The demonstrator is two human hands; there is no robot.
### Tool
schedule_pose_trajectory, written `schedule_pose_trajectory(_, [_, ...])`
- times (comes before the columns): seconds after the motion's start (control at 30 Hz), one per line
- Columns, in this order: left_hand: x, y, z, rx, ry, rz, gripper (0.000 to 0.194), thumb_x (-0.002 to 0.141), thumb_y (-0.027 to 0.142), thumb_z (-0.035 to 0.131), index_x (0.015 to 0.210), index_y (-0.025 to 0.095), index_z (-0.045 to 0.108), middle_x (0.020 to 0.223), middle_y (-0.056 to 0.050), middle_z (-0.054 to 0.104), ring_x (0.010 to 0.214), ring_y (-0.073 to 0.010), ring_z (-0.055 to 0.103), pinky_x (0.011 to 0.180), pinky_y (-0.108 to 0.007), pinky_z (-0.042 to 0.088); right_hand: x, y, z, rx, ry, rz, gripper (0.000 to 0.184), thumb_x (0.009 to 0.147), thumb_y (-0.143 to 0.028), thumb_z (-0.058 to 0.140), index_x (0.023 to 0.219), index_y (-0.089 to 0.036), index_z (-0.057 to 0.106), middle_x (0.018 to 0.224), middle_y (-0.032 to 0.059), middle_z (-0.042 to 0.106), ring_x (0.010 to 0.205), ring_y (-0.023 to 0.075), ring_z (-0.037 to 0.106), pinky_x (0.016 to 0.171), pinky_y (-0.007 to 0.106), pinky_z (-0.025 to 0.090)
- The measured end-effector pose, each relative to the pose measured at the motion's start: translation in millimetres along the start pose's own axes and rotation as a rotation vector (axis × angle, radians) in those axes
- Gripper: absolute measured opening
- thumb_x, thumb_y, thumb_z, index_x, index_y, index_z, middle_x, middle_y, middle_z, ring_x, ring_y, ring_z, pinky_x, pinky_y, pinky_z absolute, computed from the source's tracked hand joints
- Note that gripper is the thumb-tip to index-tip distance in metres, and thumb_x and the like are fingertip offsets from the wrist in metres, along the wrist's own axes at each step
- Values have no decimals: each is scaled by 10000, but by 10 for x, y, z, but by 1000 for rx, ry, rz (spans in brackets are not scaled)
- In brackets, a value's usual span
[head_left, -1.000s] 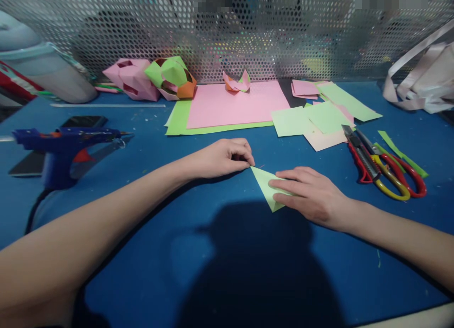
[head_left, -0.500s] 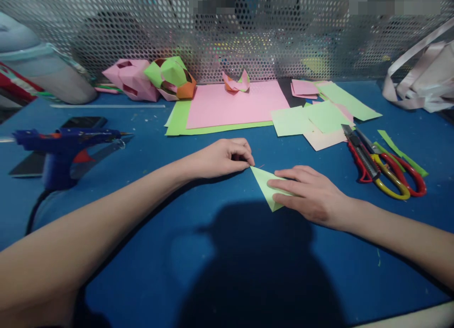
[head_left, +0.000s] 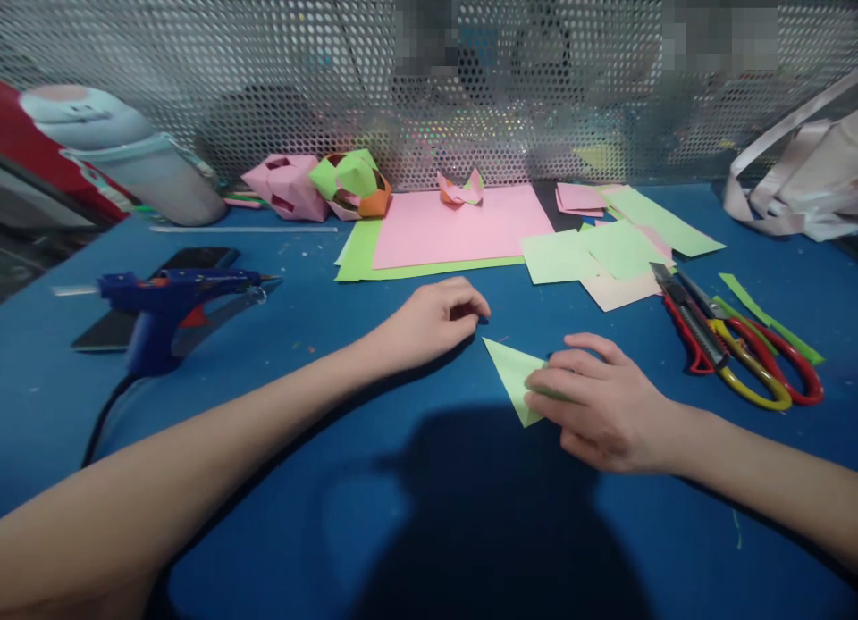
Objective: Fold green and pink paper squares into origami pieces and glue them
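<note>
A small light green folded paper triangle (head_left: 510, 370) lies on the blue tabletop between my hands, its right part hidden under fingers. My right hand (head_left: 603, 406) is over it, index and middle fingertips on the paper, thumb bent in at its near side and the outer fingers raised. Just past the triangle's upper left tip is my left hand (head_left: 446, 321). Its fingers are curled, with thumb and index tips close together and nothing visible between them; a small gap separates it from the paper.
On the left, a blue glue gun (head_left: 157, 307) stands by a dark phone (head_left: 201, 258). A red cutter (head_left: 690, 325) and scissors (head_left: 757, 392) lie right, near green paper squares (head_left: 559, 255). Pink sheets (head_left: 462, 231) and folded paper shapes (head_left: 288, 187) sit before a perforated metal panel (head_left: 281, 57).
My left hand has come off the triangle's tip. My right hand's fingers have gone from lying flat on the paper to more bent. The view has tilted up and left.
</note>
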State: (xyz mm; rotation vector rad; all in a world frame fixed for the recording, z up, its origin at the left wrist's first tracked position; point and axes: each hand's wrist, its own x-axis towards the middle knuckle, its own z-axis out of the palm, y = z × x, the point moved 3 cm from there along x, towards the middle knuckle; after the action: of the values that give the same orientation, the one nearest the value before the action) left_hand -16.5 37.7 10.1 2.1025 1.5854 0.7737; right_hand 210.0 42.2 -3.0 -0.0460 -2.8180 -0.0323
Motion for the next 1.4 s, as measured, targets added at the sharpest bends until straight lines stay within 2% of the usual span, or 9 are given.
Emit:
schedule_pose_trajectory(0.07, [-103, 181, 48, 128, 104, 54, 149, 838, 114, 475, 832, 147, 620, 862, -46, 597, 795, -154, 558, 732, -274, 450, -6, -4, 3, 0, -14, 2, 258, 837, -228, 495, 1065, -201, 614, 1035, 22, 647, 957, 190, 531, 1064, 430, 243])
schedule_pose_trajectory(0.17, [-345, 518, 295, 461, -62, 311, 227, 876, 81, 392, 809, 160, 594, 830, -77, 592, 828, -196, 541, 763, -319, 455, -5, -18, 6, 0, -1, -4, 234, 828, -235, 489, 1017, -195, 622, 945, 24, 634, 892, 183, 521, 1051, 411, 247])
schedule_pose_trajectory(0.33, [-663, 767, 580, 581, -157, 443, 257, 866, 47, 377, 856, 137, 618, 798, -106, 604, 749, -222, 529, 683, -358, 482, 26, -89, 2, -44, 10, 8, 124, 812, -176, 485, 800, -196, 607, 768, 14, 548, 740, 174, 442, 975, 400, 297])
schedule_pose_trajectory(0.53, [-794, 847, 662, 634, 33, 511, 343, 928, 311, 493, 1022, 18, 644, 1028, -188, 653, 994, -312, 583, 877, -448, 493, 44, -161, 9, -24, -118, 121, 119, 825, -158, 484, 824, -183, 600, 782, 17, 542, 767, 186, 433, 998, 418, 261])
schedule_pose_trajectory(0.77, [-823, 894, 673, 567, 41, 523, 473, 927, 419, 471, 980, -4, 676, 981, -208, 681, 986, -333, 611, 883, -456, 507, 31, -208, -30, 65, -108, 255, 138, 816, -143, 494, 877, -172, 615, 797, 30, 573, 786, 200, 485, 919, 442, 349])
schedule_pose_trajectory(0.87, [-812, 880, 708, 536, 40, 541, 456, 926, 408, 470, 985, 1, 668, 954, -209, 682, 961, -344, 616, 835, -483, 522, 52, -238, -97, 211, -23, 310, 218, 846, -127, 460, 1006, -167, 603, 896, 53, 611, 832, 201, 526, 836, 413, 418])
schedule_pose_trajectory(1.0, [-807, 862, 749, 420, 89, 555, 365, 917, 363, 501, 1039, 48, 640, 1051, -207, 663, 1032, -339, 602, 905, -516, 492, 105, -284, -130, 374, 116, 185, 403, 897, -170, 437, 1292, -92, 453, 1239, 136, 566, 1147, 210, 504, 985, 375, 428])
schedule_pose_trajectory(1.2, [-811, 857, 769, 420, 102, 535, 403, 904, 362, 506, 1052, 6, 624, 1094, -244, 642, 1122, -390, 565, 997, -579, 417, 122, -193, 35, 395, -114, 217, 555, 975, -456, 354, 1395, -93, 378, 1423, 151, 466, 1342, 245, 395, 1131, 466, 315])
schedule_pose_trajectory(1.4, [-830, 875, 749, 479, 139, 512, 526, 891, 425, 512, 1117, -39, 607, 1109, -269, 644, 1139, -414, 564, 967, -551, 459, 119, -106, -12, 371, -135, 228, 539, 991, -431, 309, 1425, -114, 353, 1476, 119, 404, 1394, 208, 321, 1160, 456, 272])
